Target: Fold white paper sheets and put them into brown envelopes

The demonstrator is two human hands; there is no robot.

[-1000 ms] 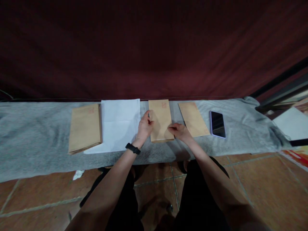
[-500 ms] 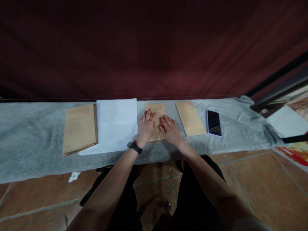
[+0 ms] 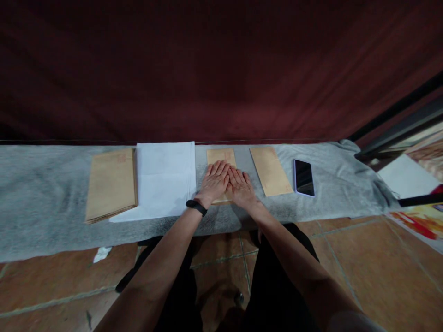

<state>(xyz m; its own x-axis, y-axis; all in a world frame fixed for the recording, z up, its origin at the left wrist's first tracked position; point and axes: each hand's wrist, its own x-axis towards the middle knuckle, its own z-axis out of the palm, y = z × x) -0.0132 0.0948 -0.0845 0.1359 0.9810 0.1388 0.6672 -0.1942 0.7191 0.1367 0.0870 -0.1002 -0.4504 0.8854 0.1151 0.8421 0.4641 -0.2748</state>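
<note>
A brown envelope (image 3: 220, 155) lies on the grey cloth in front of me, mostly covered by my hands. My left hand (image 3: 214, 180) rests flat on it, fingers stretched forward, with a black band on the wrist. Beside it, my right hand (image 3: 241, 186) also lies flat, its fingertips touching the left hand. Left of my hands are white paper sheets (image 3: 166, 177), and farther left a stack of brown envelopes (image 3: 110, 184). Another brown envelope (image 3: 271, 170) lies at an angle to the right.
A phone (image 3: 304, 178) in a light purple case lies right of the envelopes on the grey cloth (image 3: 44, 198). Behind stands a dark red curtain (image 3: 207, 69). A white crumpled scrap (image 3: 102, 254) is on the tiled floor. Dark bars and a white sheet (image 3: 408, 175) show at right.
My two hands have come together on the envelope, and their fingers are now straighter and flatter. The view has shifted slightly.
</note>
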